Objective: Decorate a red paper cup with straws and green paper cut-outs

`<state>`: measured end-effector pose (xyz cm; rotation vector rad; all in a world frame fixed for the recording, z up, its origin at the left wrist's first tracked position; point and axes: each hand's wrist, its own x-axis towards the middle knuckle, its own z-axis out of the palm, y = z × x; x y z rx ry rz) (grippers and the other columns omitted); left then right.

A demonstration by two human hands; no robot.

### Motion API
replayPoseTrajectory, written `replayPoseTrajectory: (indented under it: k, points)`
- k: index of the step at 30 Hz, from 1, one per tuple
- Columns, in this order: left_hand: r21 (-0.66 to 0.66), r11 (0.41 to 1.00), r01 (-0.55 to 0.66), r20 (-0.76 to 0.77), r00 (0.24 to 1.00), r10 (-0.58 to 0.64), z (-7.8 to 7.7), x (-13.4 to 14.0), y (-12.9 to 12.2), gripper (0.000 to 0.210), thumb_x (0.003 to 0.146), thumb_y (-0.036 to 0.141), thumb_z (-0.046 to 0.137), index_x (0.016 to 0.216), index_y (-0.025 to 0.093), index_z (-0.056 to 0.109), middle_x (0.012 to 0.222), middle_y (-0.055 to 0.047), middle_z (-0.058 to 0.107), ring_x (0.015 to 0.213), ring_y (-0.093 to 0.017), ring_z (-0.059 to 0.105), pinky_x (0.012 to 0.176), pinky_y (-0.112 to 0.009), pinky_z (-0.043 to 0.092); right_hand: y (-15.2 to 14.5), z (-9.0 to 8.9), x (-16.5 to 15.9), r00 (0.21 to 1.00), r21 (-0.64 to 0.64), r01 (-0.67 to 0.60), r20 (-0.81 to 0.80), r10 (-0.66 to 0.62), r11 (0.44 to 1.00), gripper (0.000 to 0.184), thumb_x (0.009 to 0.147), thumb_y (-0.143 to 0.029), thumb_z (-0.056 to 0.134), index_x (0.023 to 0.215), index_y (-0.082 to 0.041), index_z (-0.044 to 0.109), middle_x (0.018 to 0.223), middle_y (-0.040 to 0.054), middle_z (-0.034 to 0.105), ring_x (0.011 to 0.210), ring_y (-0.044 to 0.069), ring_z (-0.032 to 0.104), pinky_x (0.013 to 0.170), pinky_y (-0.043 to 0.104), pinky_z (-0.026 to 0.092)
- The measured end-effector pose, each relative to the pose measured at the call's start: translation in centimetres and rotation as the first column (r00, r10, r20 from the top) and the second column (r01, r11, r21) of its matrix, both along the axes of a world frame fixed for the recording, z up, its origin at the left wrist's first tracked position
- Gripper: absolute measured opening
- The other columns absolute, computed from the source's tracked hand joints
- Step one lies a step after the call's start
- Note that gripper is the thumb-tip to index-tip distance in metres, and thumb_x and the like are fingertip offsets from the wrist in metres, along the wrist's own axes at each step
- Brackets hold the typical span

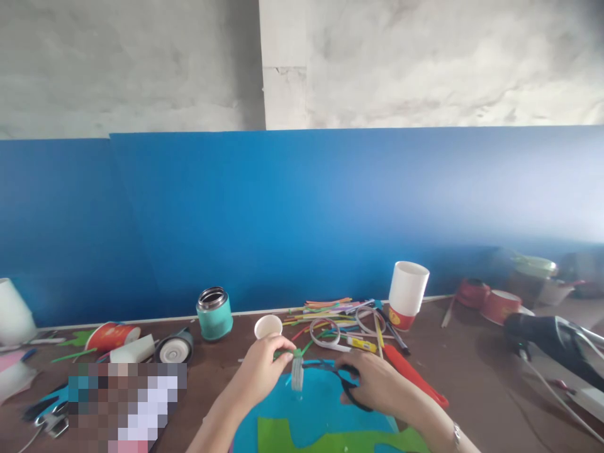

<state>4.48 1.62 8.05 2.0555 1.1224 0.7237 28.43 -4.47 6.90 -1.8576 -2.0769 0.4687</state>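
My left hand (265, 368) pinches a small green piece with a pale, striped, fringe-like part (297, 375) hanging below it; what it is made of I cannot tell. In my right hand (375, 380) is a pair of scissors (350, 385) with black handles, fingers wrapped round them. The blades point left, close to the pinched piece; whether they touch it is unclear. Below both hands lies a blue sheet (314, 412), with a green cut sheet (274, 434) on its near part. A white paper cup (268, 326) stands just beyond my left hand.
Several coloured strips (330, 308) and a white tape ring (325, 333) lie behind my hands. Nearby are a yellow cutter (362, 344), a red-handled tool (415, 375) and stacked paper cups (408, 292). A teal flask (214, 318) stands left; a black glue gun or dryer-like tool (552, 340) lies right.
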Motion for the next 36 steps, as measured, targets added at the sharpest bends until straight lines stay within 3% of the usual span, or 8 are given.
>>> replayPoseTrajectory:
  k: [6, 11, 13, 16, 20, 28, 32, 36]
  points:
    - [-0.009, 0.998, -0.064, 0.070, 0.995, 0.065, -0.6, -0.1, 0.6, 0.010, 0.079, 0.028, 0.050, 0.085, 0.021, 0.055, 0.084, -0.001, 0.061, 0.073, -0.016, 0.058, 0.066, -0.026, 0.041, -0.3, -2.0, 0.5, 0.992, -0.072, 0.107, 0.080, -0.101, 0.992, 0.046, 0.053, -0.016, 0.057, 0.098, -0.023, 0.067, 0.095, 0.0079, 0.067, 0.092, 0.028, 0.060, 0.075, 0.034, 0.046]
    - [-0.197, 0.980, 0.040, 0.198, 0.980, 0.000, -0.9, 0.0, 0.7, 0.006, 0.077, 0.025, 0.049, 0.079, 0.019, 0.048, 0.073, 0.003, 0.053, 0.059, -0.012, 0.057, 0.057, -0.024, 0.043, -0.1, -2.0, -0.1, 0.985, -0.177, 0.111, 0.149, -0.085, 0.978, 0.074, 0.051, -0.014, 0.059, 0.125, -0.015, 0.052, 0.132, 0.0177, 0.049, 0.126, 0.035, 0.038, 0.105, 0.044, 0.027]
    - [-0.258, 0.964, 0.069, 0.239, 0.971, -0.005, -1.1, 0.2, 0.7, 0.007, 0.076, 0.024, 0.052, 0.077, 0.019, 0.047, 0.068, 0.005, 0.051, 0.057, -0.012, 0.057, 0.059, -0.024, 0.043, 0.1, -1.4, -0.5, 0.979, -0.170, 0.138, 0.170, -0.109, 0.976, 0.062, 0.056, -0.018, 0.061, 0.117, -0.013, 0.059, 0.126, 0.0185, 0.054, 0.121, 0.035, 0.044, 0.100, 0.043, 0.033]
    - [-0.337, 0.936, 0.097, 0.288, 0.958, 0.004, -1.6, 0.6, 0.7, 0.012, 0.073, 0.025, 0.058, 0.075, 0.018, 0.047, 0.063, 0.006, 0.049, 0.055, -0.011, 0.057, 0.058, -0.025, 0.044, 0.2, -0.1, -1.9, 0.989, 0.048, 0.137, 0.044, -0.139, 0.989, 0.031, 0.073, -0.017, 0.049, 0.097, -0.016, 0.068, 0.103, 0.0131, 0.066, 0.100, 0.028, 0.059, 0.086, 0.036, 0.043]
    - [-0.401, 0.903, 0.155, 0.354, 0.935, -0.003, -2.6, 1.0, 0.9, 0.025, 0.065, 0.033, 0.068, 0.071, 0.018, 0.049, 0.058, 0.006, 0.050, 0.048, -0.010, 0.054, 0.049, -0.023, 0.041, 0.1, 1.1, -4.5, 0.934, 0.232, -0.080, -0.321, 0.154, 0.970, 0.038, 0.073, -0.022, 0.057, 0.111, -0.023, 0.059, 0.110, 0.0051, 0.064, 0.102, 0.021, 0.057, 0.087, 0.028, 0.042]
    - [-0.534, 0.814, 0.229, 0.385, 0.923, -0.007, -2.4, 1.0, 0.5, 0.025, 0.064, 0.031, 0.068, 0.074, 0.015, 0.052, 0.061, 0.002, 0.058, 0.045, -0.009, 0.051, 0.045, -0.022, 0.040, 0.1, 0.4, -5.8, 0.949, 0.297, -0.182, -0.194, 0.246, 0.937, 0.018, 0.079, -0.019, 0.057, 0.095, -0.022, 0.066, 0.090, 0.0034, 0.067, 0.088, 0.019, 0.059, 0.078, 0.027, 0.042]
    - [-0.484, 0.836, 0.257, 0.289, 0.949, -0.124, -1.6, 0.6, 0.1, 0.023, 0.070, 0.035, 0.063, 0.079, 0.015, 0.055, 0.071, 0.000, 0.060, 0.056, -0.012, 0.057, 0.054, -0.025, 0.042, 0.2, 0.3, -5.5, 0.965, 0.281, -0.189, -0.122, 0.231, 0.941, 0.017, 0.081, -0.022, 0.056, 0.093, -0.022, 0.069, 0.087, 0.0038, 0.068, 0.085, 0.018, 0.060, 0.077, 0.026, 0.041]
    - [-0.253, 0.955, 0.153, 0.037, 0.988, -0.149, -1.2, 0.3, -0.3, 0.026, 0.061, 0.018, 0.067, 0.087, 0.018, 0.061, 0.076, 0.001, 0.060, 0.074, -0.017, 0.057, 0.060, -0.023, 0.039, 0.2, 0.3, -5.5, 0.972, 0.235, -0.168, -0.123, 0.200, 0.957, 0.018, 0.082, -0.022, 0.053, 0.088, -0.023, 0.070, 0.086, 0.0036, 0.068, 0.084, 0.018, 0.060, 0.076, 0.025, 0.042]
